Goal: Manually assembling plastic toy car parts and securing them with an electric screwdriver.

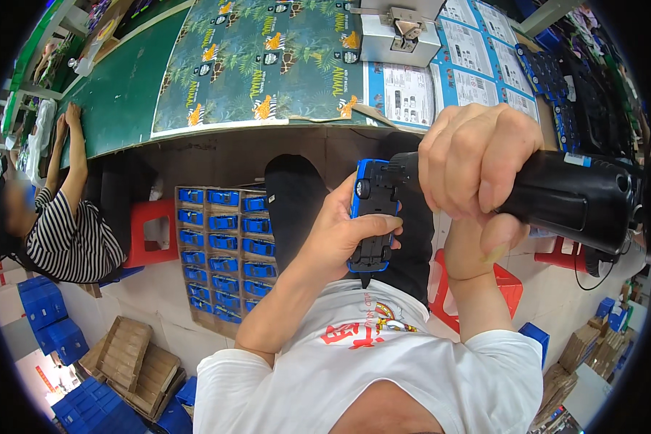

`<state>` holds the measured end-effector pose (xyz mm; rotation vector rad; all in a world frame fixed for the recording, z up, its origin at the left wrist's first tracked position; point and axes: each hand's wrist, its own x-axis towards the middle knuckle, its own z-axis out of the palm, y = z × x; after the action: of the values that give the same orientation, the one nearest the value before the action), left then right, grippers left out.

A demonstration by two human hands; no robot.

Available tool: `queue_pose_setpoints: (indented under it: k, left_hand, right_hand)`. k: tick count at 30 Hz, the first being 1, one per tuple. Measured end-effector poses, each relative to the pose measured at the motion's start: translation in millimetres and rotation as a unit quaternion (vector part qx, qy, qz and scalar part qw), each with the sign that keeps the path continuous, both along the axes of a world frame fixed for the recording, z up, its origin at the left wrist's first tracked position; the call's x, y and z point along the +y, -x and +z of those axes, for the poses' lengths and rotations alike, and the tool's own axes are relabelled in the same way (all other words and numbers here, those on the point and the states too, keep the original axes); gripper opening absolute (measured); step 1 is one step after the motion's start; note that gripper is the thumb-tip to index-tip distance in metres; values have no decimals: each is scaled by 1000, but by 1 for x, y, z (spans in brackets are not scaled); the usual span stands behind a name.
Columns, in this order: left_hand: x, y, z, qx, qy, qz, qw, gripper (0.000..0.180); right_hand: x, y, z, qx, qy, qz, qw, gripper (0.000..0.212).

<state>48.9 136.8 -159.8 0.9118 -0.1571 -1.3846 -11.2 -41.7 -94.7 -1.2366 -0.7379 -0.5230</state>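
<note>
My left hand (338, 235) grips a blue toy car (373, 242), its black underside turned toward me and the thumb pressed across it. Wrapped around a black power screwdriver (571, 197) is my right hand (477, 163). The screwdriver lies roughly level, its nose pointing left at the upper part of the car. Whether the bit touches the car cannot be made out. To the left of my legs, a divided cardboard tray (238, 325) holds rows of blue toy car parts (223, 243).
Ahead stands a green workbench (126, 108) with printed animal sheets (260, 65), a metal fixture (401, 36) and instruction sheets (470, 54). Black and blue car parts (546, 76) lie at right. Another person (65, 224) sits left by a red stool (152, 231). Blue crates (98, 405) and cardboard trays (134, 362) lie behind.
</note>
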Motion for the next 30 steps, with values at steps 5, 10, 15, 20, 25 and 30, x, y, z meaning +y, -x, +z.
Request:
queue_pose_setpoints:
  k: [5, 10, 15, 20, 25, 30]
  left_hand:
    - [0, -2, -4, -10, 0, 2, 1000, 40]
    - [-3, -5, -6, -21, -1, 8, 1000, 41]
    - [-11, -26, -4, -125, 5, -14, 992, 42]
    - [-53, -115, -16, -673, 26, 83, 734, 55]
    - [-77, -202, -34, -936, 74, -37, 341, 83]
    - [-56, -254, -24, -952, 68, -135, 267, 83]
  right_hand:
    - [9, 0, -3, 12, -77, -50, 996, 42]
    - [8, -1, -4, 8, -71, -66, 995, 41]
    - [-35, -6, 3, -109, 82, 11, 991, 34]
    - [-44, 22, 1, 0, -76, -289, 954, 21]
    - [-82, 6, -64, 112, -72, -499, 856, 14]
    - [-103, 5, -68, 122, -71, -529, 837, 9]
